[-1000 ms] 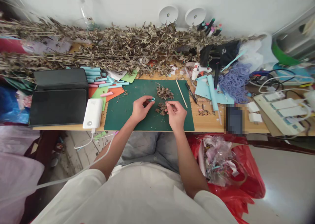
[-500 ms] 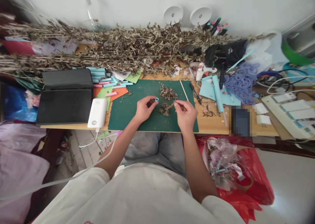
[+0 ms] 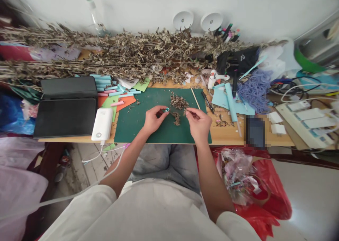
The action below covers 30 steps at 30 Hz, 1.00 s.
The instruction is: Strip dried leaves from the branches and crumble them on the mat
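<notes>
My left hand (image 3: 153, 120) is closed on a short light-blue paper tube (image 3: 167, 109), its open end showing past the thumb and finger. My right hand (image 3: 200, 124) pinches a bit of dried leaf (image 3: 186, 112) between thumb and fingertips, though its exact amount is partly hidden. Between the hands lies a small clump of crumbled dried leaves (image 3: 176, 119) on the green cutting mat (image 3: 132, 122). Just behind it sits a larger heap of dried leaves (image 3: 179, 101). A thin wooden stick (image 3: 195, 97) and a black pen (image 3: 208, 102) rest at the mat's right side.
Dried plant stalks (image 3: 148, 50) stretch across the back. Left are a black tablet case (image 3: 65, 117), a white power bank (image 3: 102, 124) and several rolled paper tubes (image 3: 102, 81). Right are a glue gun (image 3: 217, 77), purple string (image 3: 255, 91) and a power strip (image 3: 304, 122).
My right fingertips have drawn slightly away from the small clump, which looks smaller on its right side. My left hand keeps the tube. The whole view has shifted a little.
</notes>
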Each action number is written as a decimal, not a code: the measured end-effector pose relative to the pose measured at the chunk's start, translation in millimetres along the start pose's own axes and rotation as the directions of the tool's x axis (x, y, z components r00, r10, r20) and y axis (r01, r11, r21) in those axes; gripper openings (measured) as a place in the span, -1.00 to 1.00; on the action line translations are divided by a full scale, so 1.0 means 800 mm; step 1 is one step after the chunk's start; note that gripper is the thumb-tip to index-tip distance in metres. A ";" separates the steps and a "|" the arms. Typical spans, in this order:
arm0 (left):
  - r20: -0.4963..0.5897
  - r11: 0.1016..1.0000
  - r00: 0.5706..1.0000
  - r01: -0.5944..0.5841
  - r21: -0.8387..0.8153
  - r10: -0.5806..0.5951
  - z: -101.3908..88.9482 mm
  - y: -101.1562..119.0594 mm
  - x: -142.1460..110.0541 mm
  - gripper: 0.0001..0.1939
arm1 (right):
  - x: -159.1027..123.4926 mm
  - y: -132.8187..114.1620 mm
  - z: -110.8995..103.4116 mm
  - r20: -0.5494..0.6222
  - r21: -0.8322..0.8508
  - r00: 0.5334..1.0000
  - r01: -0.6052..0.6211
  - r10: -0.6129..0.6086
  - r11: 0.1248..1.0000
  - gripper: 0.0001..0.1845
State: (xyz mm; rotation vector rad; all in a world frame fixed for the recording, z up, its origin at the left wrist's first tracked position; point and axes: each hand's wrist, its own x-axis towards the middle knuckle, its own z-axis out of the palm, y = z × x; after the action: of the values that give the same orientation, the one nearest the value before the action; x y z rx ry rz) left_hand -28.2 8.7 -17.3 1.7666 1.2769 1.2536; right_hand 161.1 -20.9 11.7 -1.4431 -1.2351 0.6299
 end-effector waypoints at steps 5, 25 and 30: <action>0.004 1.000 1.000 -0.016 -0.001 0.016 -0.001 0.002 0.000 -0.81 | -0.007 -0.007 0.006 0.075 -0.034 0.997 0.030 -0.027 0.999 -0.83; 0.021 0.999 0.999 -0.044 0.019 0.044 -0.003 -0.001 0.000 -0.84 | 0.011 -0.030 0.047 0.295 -0.070 0.920 0.289 -0.257 0.955 -0.89; 0.020 0.998 0.998 -0.062 0.010 0.062 -0.003 -0.006 0.000 -0.84 | 0.005 -0.020 0.047 0.282 0.001 0.910 0.316 -0.304 0.949 -0.83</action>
State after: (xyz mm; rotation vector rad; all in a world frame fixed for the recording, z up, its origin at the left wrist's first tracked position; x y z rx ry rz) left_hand -31.7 9.9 -20.6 1.8340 1.2288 1.2626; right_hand 123.7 -4.7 17.4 -1.1829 -1.6704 0.6021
